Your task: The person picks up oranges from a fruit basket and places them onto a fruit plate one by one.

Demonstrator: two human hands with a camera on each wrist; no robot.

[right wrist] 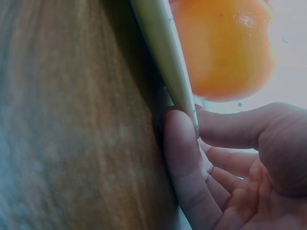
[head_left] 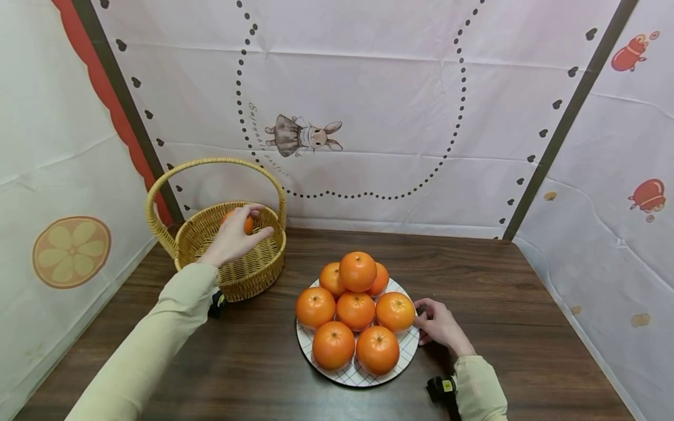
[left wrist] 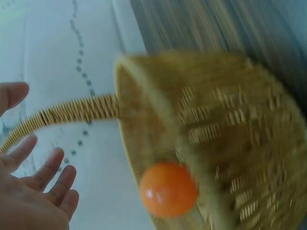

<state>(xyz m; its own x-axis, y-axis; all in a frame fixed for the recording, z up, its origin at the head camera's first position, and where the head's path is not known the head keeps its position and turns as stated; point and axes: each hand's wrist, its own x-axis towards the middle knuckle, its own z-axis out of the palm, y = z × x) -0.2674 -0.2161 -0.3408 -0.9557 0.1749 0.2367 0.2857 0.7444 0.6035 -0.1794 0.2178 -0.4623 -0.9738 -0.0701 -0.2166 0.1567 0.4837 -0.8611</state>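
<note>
Over the yellow wicker basket (head_left: pixel 253 286) my left hand (head_left: pixel 234 237) hovers with fingers spread, holding nothing. An orange (left wrist: pixel 169 189) lies inside the basket, apart from the fingers in the left wrist view; in the head view the hand partly covers it. To the right, several oranges (head_left: pixel 356 311) are piled on a round white plate (head_left: pixel 409 351) with a dark line grid, one of them (head_left: pixel 358 272) resting on top of others. My right hand (head_left: pixel 442 324) pinches the plate's right rim between thumb and finger, close to the rightmost orange (right wrist: pixel 225 52).
The basket's tall arched handle (head_left: pixel 218 161) rises over its opening. Everything stands on a dark wood-grain table (head_left: pixel 253 362). Printed cloth walls (head_left: pixel 363 93) close off the back and both sides, the basket standing close to the back left corner.
</note>
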